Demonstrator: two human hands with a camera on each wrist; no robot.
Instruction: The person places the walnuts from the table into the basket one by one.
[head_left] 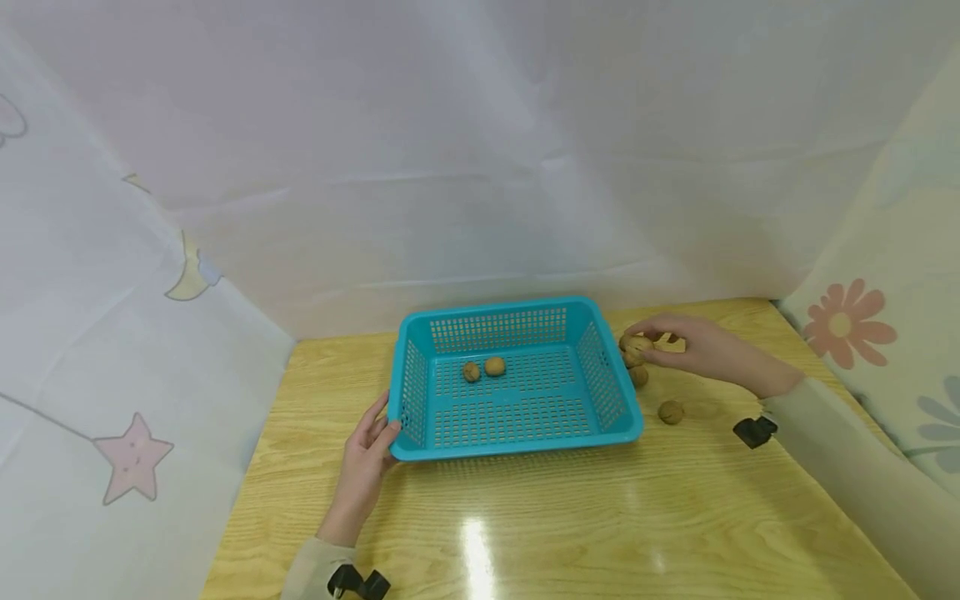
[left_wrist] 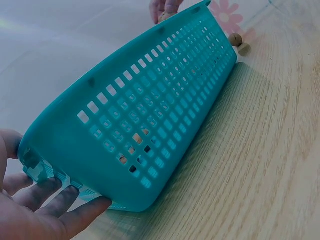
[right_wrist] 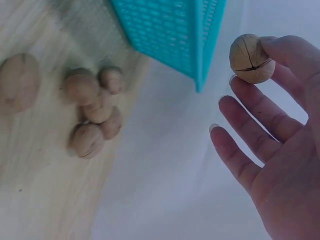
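Observation:
My left hand point(head_left: 362, 462) grips the left rim of a blue plastic basket point(head_left: 517, 448), its thumb over the rim and its fingers along the outside wall. Two walnuts lie inside the basket, a darker walnut point(head_left: 471, 372) beside a lighter walnut point(head_left: 494, 366). Just off the basket's right side, my right hand point(head_left: 697, 350) pinches a walnut point(right_wrist: 251, 59) between thumb and fingertips. That walnut has a dark crack across its shell. In the right wrist view, several walnuts point(right_wrist: 98, 107) sit clustered on the table below it.
A single walnut point(head_left: 671, 412) rests apart on the wooden table point(head_left: 570, 525), nearer the front than the cluster. Behind the table hangs a pale cloth point(head_left: 480, 192), with patterned cloth at both sides. A black camera point(head_left: 754, 432) is worn at the right wrist.

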